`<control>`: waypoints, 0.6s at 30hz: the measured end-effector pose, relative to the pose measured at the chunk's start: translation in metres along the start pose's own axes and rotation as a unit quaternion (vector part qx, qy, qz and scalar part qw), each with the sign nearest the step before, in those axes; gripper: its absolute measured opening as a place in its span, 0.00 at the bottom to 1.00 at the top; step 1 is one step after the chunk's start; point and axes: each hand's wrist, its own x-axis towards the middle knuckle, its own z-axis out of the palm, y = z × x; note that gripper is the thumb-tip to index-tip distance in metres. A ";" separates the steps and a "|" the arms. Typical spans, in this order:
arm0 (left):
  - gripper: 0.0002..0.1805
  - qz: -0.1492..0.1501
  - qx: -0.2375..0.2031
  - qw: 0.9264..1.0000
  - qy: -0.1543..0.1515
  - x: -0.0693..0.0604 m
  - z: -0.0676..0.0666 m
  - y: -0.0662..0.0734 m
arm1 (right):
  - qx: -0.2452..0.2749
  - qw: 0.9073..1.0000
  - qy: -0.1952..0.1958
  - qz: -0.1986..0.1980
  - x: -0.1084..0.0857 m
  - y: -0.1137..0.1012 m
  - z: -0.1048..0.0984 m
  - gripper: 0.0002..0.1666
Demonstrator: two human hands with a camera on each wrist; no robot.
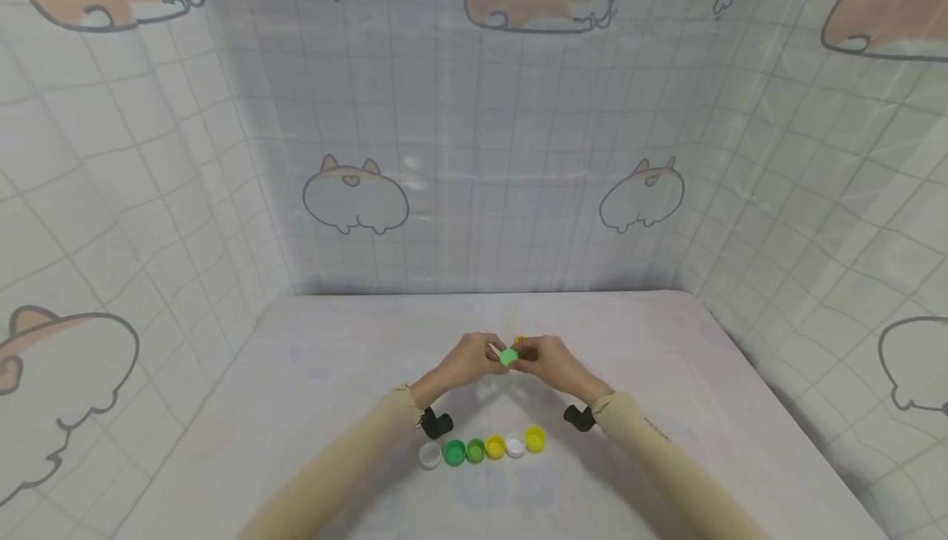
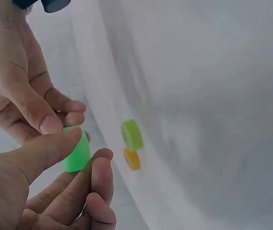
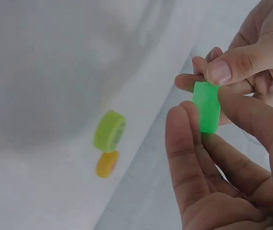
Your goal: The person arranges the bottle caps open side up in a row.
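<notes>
Both hands meet over the far middle of the table at a small bright-green short cylinder (image 1: 508, 357), shaped like a bottle cap or little tub. My left hand (image 1: 471, 360) pinches it between thumb and fingers from one side. From the other side my right hand (image 1: 550, 361) pinches it too. In the left wrist view the green cylinder (image 2: 80, 155) is partly covered by fingers. Beyond the hands a lime-green round piece (image 3: 110, 131) and an orange round piece (image 3: 107, 164) lie close together on the table. The lime one has a marked end face.
Near the front stands a row of small round open cups or caps: a whitish one (image 1: 430, 455), a dark green one (image 1: 455, 452), a lighter green one (image 1: 476, 450), a yellow one (image 1: 494, 447), a white one (image 1: 514, 445) and a bright yellow one (image 1: 535, 439). Patterned curtains surround the table.
</notes>
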 end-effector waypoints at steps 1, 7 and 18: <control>0.18 0.002 -0.004 1.000 0.002 -0.001 0.000 0.001 | 0.003 1.000 0.004 -0.003 -0.001 -0.002 -0.001 0.14; 0.18 0.024 -0.028 0.999 0.026 -0.004 -0.004 0.006 | 0.010 0.999 0.038 -0.003 -0.003 -0.013 -0.006 0.16; 0.11 0.024 -0.069 0.996 0.053 -0.008 -0.012 0.011 | -0.005 0.995 0.091 -0.035 -0.007 -0.017 -0.008 0.13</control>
